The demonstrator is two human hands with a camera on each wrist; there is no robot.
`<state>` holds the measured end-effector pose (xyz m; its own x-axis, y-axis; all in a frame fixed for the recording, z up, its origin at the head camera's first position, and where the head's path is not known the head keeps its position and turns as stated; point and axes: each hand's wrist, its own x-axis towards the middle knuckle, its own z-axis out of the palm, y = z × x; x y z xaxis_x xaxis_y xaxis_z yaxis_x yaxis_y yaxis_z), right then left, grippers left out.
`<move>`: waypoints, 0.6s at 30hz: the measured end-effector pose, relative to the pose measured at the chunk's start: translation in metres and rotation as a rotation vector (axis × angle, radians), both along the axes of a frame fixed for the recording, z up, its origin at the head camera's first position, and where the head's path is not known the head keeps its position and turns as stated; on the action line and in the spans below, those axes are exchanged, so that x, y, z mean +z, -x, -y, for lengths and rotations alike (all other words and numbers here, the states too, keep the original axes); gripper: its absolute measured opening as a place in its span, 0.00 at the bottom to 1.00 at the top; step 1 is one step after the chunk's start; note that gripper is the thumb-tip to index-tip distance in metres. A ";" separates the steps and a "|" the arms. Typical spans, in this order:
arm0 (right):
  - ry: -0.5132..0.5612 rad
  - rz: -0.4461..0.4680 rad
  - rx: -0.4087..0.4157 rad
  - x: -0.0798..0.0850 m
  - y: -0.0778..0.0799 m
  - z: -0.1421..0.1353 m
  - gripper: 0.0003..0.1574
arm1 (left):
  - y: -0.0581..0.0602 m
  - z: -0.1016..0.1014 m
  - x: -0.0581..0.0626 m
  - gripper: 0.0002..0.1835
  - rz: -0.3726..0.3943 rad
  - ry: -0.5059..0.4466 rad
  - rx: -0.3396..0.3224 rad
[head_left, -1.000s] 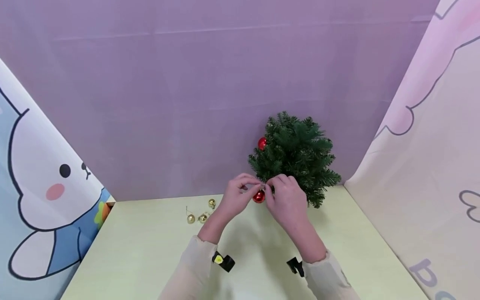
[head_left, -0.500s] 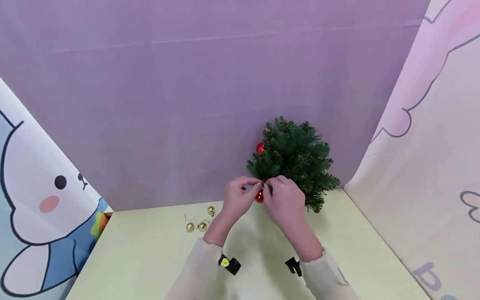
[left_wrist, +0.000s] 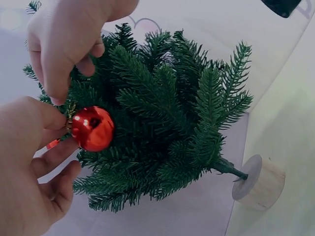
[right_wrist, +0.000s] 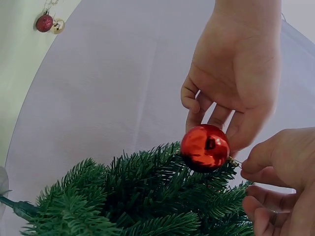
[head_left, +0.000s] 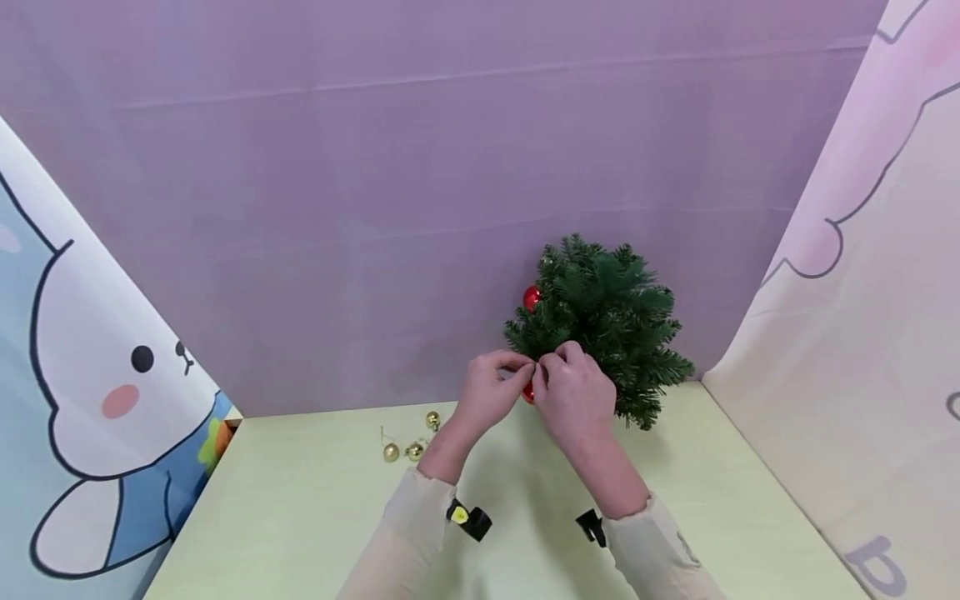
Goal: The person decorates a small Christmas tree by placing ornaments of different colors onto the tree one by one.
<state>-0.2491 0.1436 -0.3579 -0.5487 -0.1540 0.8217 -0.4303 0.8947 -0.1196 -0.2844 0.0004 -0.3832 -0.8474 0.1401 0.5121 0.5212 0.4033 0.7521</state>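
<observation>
Two sets of fingers [right_wrist: 258, 156] have drawn closer: the left hand [head_left: 486, 390] and right hand [head_left: 577, 398] pinch the red ball [right_wrist: 205, 148] by its thread [right_wrist: 238, 162], just beside the green tree [head_left: 611, 304]; fastening seems unfinished.

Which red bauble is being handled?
The front red bauble, between left hand and right hand; the back bauble on the Christmas tree and darker bauble on the table are untouched.

The head view shows two hands [head_left: 489, 390], one green tree [head_left: 611, 321], two red baubles [head_left: 532, 297] and three gold baubles [head_left: 391, 452].
</observation>
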 end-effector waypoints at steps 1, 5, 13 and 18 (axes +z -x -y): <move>-0.004 -0.007 0.008 -0.001 0.001 0.000 0.04 | 0.000 0.001 0.000 0.08 0.018 -0.007 -0.018; -0.015 -0.029 0.012 -0.004 0.002 -0.002 0.04 | 0.002 0.003 0.000 0.08 0.065 -0.016 -0.048; 0.017 0.000 -0.005 -0.006 0.002 -0.004 0.04 | 0.005 0.004 0.002 0.09 0.120 -0.041 -0.090; 0.013 0.058 -0.014 -0.003 0.000 -0.003 0.05 | 0.006 0.005 0.001 0.09 0.135 -0.047 -0.099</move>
<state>-0.2491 0.1469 -0.3613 -0.5973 -0.1354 0.7905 -0.4099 0.8987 -0.1558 -0.2907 -0.0045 -0.3820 -0.8924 0.2047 0.4022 0.4493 0.3177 0.8350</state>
